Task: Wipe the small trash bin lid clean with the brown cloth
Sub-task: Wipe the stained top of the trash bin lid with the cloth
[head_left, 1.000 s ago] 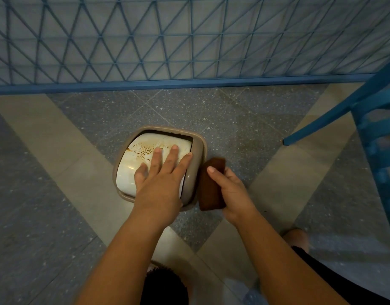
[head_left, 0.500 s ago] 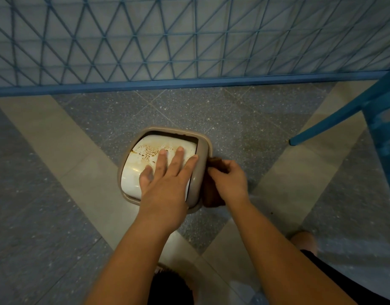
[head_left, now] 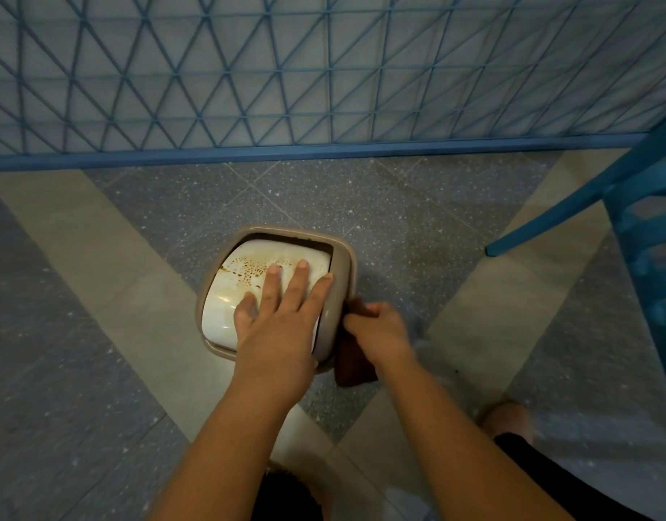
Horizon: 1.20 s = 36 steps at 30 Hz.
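- White bin lid point(head_left: 226, 310), tan rim, brown stains toward 12 o'clock.
- Left hand point(head_left: 282, 325) flat on lid; right hand point(head_left: 380, 332) clamped on brown cloth point(head_left: 354, 366) at 3 o'clock.
- Speckled grey floor point(head_left: 361, 204); blue lattice fence point(head_left: 323, 69) at 12.

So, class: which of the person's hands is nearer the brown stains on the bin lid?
Left. The left hand lies flat on the lid, fingers touching the stains. The right hand grips the cloth at the bin's right side.

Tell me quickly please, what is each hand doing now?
Left hand: open, fingers flat on the white bin lid.
Right hand: closed, gripping the brown cloth.
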### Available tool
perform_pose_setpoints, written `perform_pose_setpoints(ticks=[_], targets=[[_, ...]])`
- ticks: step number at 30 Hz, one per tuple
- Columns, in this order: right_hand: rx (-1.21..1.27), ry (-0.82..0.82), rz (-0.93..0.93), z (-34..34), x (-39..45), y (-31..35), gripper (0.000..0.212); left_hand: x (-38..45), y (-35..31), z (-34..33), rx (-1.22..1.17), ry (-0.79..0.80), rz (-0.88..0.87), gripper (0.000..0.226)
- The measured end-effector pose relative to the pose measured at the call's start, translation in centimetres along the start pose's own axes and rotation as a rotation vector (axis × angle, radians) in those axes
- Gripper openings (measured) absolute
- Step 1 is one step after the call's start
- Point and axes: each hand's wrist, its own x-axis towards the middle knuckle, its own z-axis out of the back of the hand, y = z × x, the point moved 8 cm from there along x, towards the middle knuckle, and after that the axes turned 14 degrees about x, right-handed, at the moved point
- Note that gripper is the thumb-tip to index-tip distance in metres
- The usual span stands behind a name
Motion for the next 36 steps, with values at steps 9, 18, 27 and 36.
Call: perform_pose_setpoints(ticks=[9, 18, 27, 36], targets=[[0.052, -0.055, 0.033, 0.9, -0.1, -0.3, 0.022, 0.3, 0.2, -0.5, -0.018, -0.019, -0.006, 0.103], [0.014, -0.186, 0.243, 0.2, 4.5, 7.5, 0.035, 0.3, 0.0, -0.4, 0.004, -0.002, 0.006, 0.104], [-0.030, -0.086, 0.415, 1.1, -3.3, -2.0, 0.012, 0.2, -0.2, -0.1, 0.056, -0.023, 0.013, 0.105], [0.139, -0.139, 0.235, 5.9, -3.1, -4.4, 0.018, 0.6, -1.0, 1.8, 0.005, -0.153, 0.138, 0.104]])
